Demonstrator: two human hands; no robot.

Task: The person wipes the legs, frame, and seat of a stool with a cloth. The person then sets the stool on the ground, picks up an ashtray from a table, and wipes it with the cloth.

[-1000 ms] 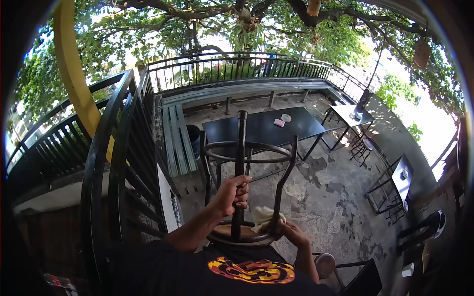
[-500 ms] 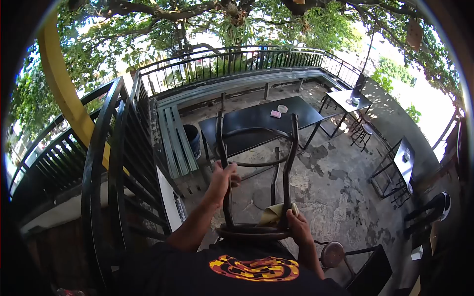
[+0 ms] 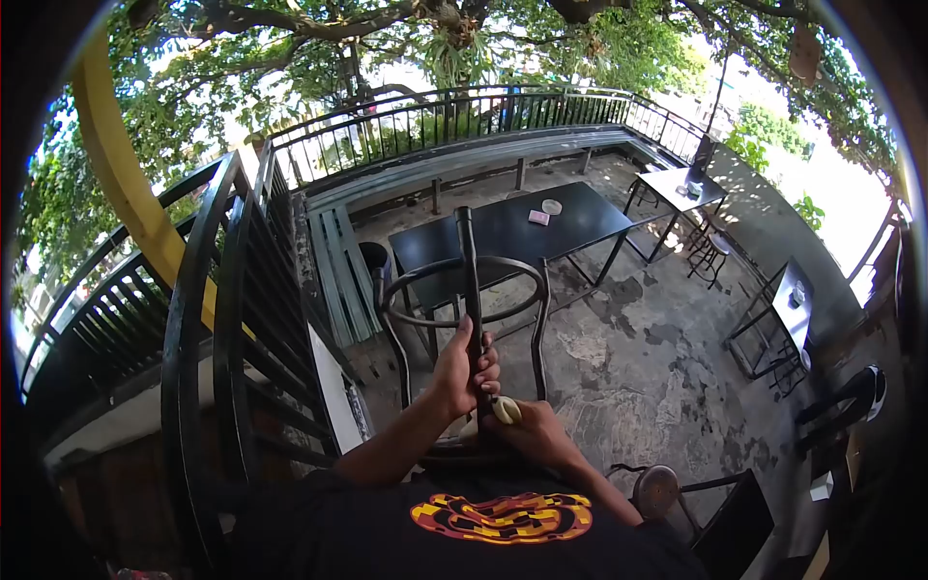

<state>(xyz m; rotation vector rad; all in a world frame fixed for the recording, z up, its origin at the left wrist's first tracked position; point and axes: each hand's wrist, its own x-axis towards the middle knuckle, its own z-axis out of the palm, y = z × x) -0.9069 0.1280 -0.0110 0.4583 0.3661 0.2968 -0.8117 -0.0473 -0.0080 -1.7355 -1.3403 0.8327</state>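
An upside-down metal stool (image 3: 539,338) stands with its legs up, its seat end low against my dark shirt. My left hand (image 3: 462,372) is wrapped round the nearest leg at about mid-height. Just below it, my right hand (image 3: 532,430) presses a pale yellow cloth (image 3: 506,411) round the lower part of the same leg. A round ring joins the legs higher up. The stool's seat is mostly hidden behind my hands and forearms.
A long black table (image 3: 503,237) holds a pink packet (image 3: 538,217) and a round dish (image 3: 552,207). Black railing (image 3: 198,319) runs along the left. Smaller tables and stools line the right, and another round-seated stool (image 3: 656,491) is at lower right.
The stool has turned, bringing a leg to the centre. My left hand has closed round that leg, and my right hand has moved left with the cloth onto it.
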